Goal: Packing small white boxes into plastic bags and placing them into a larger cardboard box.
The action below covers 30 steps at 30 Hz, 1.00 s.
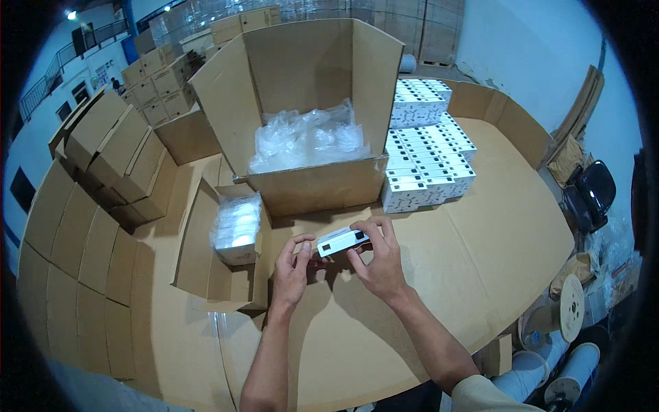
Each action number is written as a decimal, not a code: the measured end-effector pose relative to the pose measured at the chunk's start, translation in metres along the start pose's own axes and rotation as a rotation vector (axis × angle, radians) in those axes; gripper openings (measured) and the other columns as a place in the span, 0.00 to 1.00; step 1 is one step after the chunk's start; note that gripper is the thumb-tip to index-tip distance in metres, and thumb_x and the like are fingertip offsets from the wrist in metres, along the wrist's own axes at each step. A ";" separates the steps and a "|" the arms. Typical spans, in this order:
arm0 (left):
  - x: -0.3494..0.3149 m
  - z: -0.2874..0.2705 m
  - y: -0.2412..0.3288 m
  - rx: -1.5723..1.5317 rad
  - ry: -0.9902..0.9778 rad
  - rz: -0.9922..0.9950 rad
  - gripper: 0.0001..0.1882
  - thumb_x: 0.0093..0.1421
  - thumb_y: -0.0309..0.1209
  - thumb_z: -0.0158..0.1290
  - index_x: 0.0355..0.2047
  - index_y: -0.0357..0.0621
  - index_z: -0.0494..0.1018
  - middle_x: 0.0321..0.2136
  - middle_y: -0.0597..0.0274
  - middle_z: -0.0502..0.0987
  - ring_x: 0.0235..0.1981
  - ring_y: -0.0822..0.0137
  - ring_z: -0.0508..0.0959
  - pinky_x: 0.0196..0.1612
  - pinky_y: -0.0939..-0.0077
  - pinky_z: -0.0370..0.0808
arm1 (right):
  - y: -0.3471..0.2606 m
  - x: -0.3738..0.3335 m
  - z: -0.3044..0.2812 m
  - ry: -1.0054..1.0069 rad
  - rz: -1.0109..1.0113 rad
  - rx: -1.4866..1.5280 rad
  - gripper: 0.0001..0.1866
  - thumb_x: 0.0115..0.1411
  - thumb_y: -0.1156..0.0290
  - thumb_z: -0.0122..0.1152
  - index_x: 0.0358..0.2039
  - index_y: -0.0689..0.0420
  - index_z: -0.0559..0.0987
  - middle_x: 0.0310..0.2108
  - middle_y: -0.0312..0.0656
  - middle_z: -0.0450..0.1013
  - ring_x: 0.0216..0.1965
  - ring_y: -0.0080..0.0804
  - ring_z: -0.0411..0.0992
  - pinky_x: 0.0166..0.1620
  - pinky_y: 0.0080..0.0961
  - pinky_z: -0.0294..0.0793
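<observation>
White box [338,242]: slim, with dark squares on its upper face; it is raised over the surface [473,275], in front of the large carton, between the two hands.
Right hand [382,268]: holding the white box by its right end, thumb below and fingers above.
Left hand [290,275]: fingers curled with a narrow gap, at the left end of the white box; whether they grip it, I cannot tell.
Large carton [316,192]: open, flaps up, clear plastic bags [305,143] heaped inside.
Small carton [189,254]: open, left of the left hand, with a plastic-wrapped stack [237,230] in its far part.
Boxed stock [429,185]: white with dark squares, piled in tiers just right of the large carton.
Brown cartons [75,264]: in rows along the far left.
Right edge: a black chair [590,196] and cable spools [572,305] beyond the surface.
</observation>
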<state>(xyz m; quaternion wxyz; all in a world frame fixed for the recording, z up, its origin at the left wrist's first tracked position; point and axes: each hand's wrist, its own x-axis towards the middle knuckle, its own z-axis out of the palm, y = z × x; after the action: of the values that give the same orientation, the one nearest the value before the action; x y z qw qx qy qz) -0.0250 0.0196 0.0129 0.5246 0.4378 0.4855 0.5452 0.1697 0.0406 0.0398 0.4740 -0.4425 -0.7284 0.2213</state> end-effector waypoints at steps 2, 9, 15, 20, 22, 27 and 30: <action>0.003 0.004 -0.002 -0.020 0.037 0.043 0.14 0.73 0.35 0.49 0.55 0.44 0.72 0.39 0.56 0.82 0.37 0.73 0.81 0.41 0.76 0.77 | -0.001 0.001 0.002 0.005 -0.083 -0.039 0.21 0.54 0.85 0.64 0.50 0.62 0.74 0.48 0.48 0.65 0.47 0.37 0.76 0.43 0.25 0.85; 0.002 0.006 -0.004 -0.091 0.052 0.120 0.20 0.69 0.27 0.55 0.59 0.41 0.68 0.45 0.54 0.80 0.45 0.71 0.79 0.47 0.76 0.78 | 0.026 -0.004 0.000 -0.067 0.115 0.422 0.16 0.60 0.82 0.64 0.48 0.64 0.74 0.53 0.49 0.66 0.51 0.36 0.76 0.53 0.30 0.81; 0.003 0.002 -0.011 0.049 0.038 0.164 0.24 0.64 0.18 0.57 0.60 0.39 0.68 0.48 0.55 0.79 0.47 0.68 0.79 0.52 0.73 0.78 | 0.041 -0.001 -0.004 -0.126 0.297 0.330 0.14 0.61 0.82 0.63 0.47 0.64 0.74 0.46 0.49 0.76 0.48 0.38 0.79 0.54 0.33 0.81; 0.004 0.006 -0.012 0.272 0.039 0.133 0.20 0.64 0.17 0.56 0.56 0.36 0.72 0.48 0.53 0.81 0.52 0.63 0.81 0.56 0.69 0.78 | 0.042 0.005 -0.015 -0.160 0.269 0.221 0.16 0.61 0.83 0.64 0.49 0.64 0.74 0.46 0.51 0.79 0.49 0.41 0.80 0.53 0.35 0.81; 0.003 0.005 -0.012 0.392 0.029 0.185 0.18 0.63 0.17 0.57 0.53 0.35 0.73 0.46 0.51 0.82 0.51 0.62 0.82 0.56 0.67 0.78 | 0.049 0.003 -0.014 -0.266 0.269 0.222 0.17 0.60 0.83 0.65 0.50 0.63 0.75 0.46 0.51 0.80 0.48 0.41 0.80 0.54 0.36 0.81; 0.002 0.004 -0.005 0.503 0.008 0.148 0.20 0.60 0.19 0.60 0.53 0.33 0.72 0.47 0.52 0.81 0.51 0.64 0.81 0.58 0.68 0.76 | 0.051 0.003 -0.016 -0.304 0.247 0.194 0.17 0.59 0.83 0.65 0.49 0.63 0.76 0.45 0.50 0.80 0.48 0.40 0.80 0.54 0.36 0.81; 0.001 0.004 0.000 0.559 -0.013 0.116 0.21 0.58 0.20 0.61 0.53 0.35 0.72 0.48 0.51 0.82 0.51 0.63 0.82 0.58 0.67 0.76 | 0.050 0.004 -0.018 -0.330 0.261 0.165 0.17 0.59 0.83 0.66 0.49 0.63 0.76 0.46 0.49 0.80 0.49 0.38 0.80 0.55 0.34 0.80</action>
<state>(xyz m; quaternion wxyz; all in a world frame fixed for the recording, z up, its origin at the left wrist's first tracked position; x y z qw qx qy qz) -0.0209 0.0210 0.0136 0.3547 0.5961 0.5876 0.4166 0.2068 0.0680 0.0132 0.3504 -0.4503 -0.7121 0.4089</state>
